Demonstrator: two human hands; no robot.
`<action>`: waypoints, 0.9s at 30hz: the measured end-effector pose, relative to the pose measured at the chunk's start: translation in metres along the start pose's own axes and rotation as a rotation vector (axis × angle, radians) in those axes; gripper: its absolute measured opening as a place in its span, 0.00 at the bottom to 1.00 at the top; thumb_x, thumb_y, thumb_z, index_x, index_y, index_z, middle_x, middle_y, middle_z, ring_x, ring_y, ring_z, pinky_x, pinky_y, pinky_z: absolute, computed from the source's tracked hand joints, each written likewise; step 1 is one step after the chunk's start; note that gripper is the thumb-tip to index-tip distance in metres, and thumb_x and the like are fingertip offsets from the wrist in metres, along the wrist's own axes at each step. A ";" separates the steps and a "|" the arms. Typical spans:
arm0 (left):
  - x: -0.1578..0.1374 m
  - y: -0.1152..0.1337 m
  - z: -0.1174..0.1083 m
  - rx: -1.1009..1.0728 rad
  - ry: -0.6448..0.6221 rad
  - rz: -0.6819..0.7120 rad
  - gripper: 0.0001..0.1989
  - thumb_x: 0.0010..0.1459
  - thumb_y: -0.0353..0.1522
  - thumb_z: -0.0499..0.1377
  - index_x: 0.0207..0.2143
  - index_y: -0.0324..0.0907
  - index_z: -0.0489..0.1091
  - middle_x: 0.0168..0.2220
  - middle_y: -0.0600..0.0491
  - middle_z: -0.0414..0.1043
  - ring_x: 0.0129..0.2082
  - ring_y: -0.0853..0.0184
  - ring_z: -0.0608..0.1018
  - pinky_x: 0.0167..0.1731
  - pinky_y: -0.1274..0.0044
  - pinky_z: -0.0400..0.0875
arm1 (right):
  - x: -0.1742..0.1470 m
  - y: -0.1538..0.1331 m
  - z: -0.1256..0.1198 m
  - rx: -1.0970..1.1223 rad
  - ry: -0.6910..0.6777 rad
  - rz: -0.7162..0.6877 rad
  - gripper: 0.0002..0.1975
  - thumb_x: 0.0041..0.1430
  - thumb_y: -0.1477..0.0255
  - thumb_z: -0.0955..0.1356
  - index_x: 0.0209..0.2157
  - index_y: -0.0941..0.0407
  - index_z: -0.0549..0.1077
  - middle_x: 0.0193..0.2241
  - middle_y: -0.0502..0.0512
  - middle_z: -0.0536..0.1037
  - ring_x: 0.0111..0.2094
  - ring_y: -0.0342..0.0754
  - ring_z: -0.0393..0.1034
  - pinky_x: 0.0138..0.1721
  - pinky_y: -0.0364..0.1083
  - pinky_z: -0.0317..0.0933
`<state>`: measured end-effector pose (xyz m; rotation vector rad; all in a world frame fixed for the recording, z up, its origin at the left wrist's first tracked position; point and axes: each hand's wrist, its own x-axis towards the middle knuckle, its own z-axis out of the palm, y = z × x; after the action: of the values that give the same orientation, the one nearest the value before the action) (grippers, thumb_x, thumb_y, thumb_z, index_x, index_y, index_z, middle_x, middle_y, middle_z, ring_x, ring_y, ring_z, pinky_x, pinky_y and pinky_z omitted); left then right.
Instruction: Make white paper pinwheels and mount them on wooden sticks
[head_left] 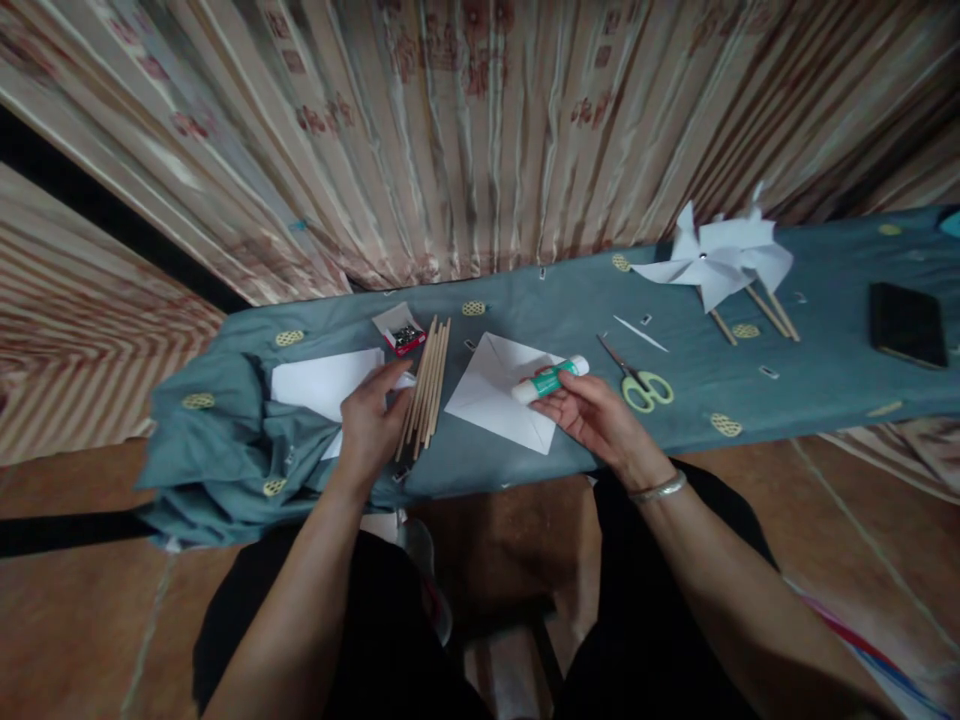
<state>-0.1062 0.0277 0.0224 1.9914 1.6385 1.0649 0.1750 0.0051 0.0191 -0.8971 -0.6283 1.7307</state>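
Observation:
My right hand (592,415) holds a green and white glue stick (551,381) between thumb and fingers. Under it lies a square white sheet of paper (495,395) with diagonal crease lines. My left hand (373,425) has its fingers curled beside a bundle of thin wooden sticks (429,385). Something small and whitish shows at its fingertips, too unclear to name. Left of that hand rests a stack of white paper (322,385), partly covered by bunched cloth. Behind the sticks stands an opened small red and white box (403,335) with dark metallic pins.
Green-handled scissors (637,385) and a thin white paper strip (641,334) lie right of the sheet. White paper pinwheels (709,265) on sticks rest farther right, then a dark phone-like object (907,325). A green cloth (525,290) covers the narrow table; striped curtains (465,150) hang behind.

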 end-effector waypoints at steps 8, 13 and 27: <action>-0.022 0.038 0.023 -0.417 -0.155 -0.070 0.16 0.50 0.36 0.65 0.42 0.40 0.75 0.55 0.43 0.71 0.50 0.59 0.78 0.51 0.67 0.74 | -0.010 0.009 0.020 0.077 -0.022 0.032 0.14 0.45 0.65 0.78 0.35 0.56 0.80 0.32 0.50 0.83 0.32 0.42 0.78 0.37 0.39 0.73; -0.023 0.042 0.027 -0.319 -0.174 0.019 0.14 0.52 0.36 0.64 0.41 0.40 0.76 0.54 0.43 0.73 0.51 0.58 0.77 0.49 0.66 0.75 | -0.012 0.014 0.023 0.020 -0.026 0.014 0.13 0.46 0.65 0.77 0.34 0.56 0.80 0.33 0.51 0.83 0.33 0.42 0.78 0.39 0.40 0.72; -0.025 0.053 0.028 -0.233 -0.219 0.038 0.15 0.53 0.34 0.62 0.44 0.40 0.76 0.42 0.48 0.80 0.38 0.62 0.81 0.42 0.71 0.77 | -0.012 0.015 0.023 -0.074 -0.011 -0.020 0.14 0.45 0.66 0.78 0.36 0.55 0.80 0.35 0.50 0.83 0.37 0.44 0.77 0.44 0.44 0.71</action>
<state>-0.0515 -0.0052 0.0319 1.9151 1.3069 0.9631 0.1500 -0.0111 0.0244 -0.9307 -0.7099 1.7048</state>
